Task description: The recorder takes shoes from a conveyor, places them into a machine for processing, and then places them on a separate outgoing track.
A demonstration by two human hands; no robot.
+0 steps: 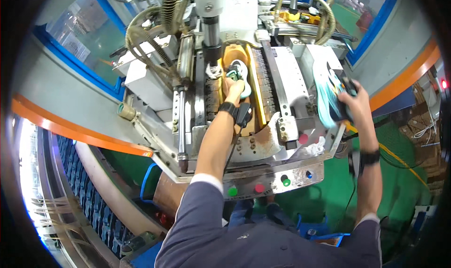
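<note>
My left hand (233, 88) reaches into the middle of a grey press machine and grips a white and teal shoe (240, 73) that sits in the orange cradle (230, 54) under the vertical ram (212, 30). My right hand (355, 101) is off to the right of the machine and holds a second shoe (329, 96), white with teal and dark parts, sole side turned toward me. Both wrists wear dark bands.
Ribbed clamp jaws (264, 80) flank the cradle. Green and red buttons (259, 188) line the machine's front edge. A white crumpled rag (315, 148) lies at the front right. Coiled hoses (150, 37) hang above. An orange-edged conveyor rail (70, 129) curves at left.
</note>
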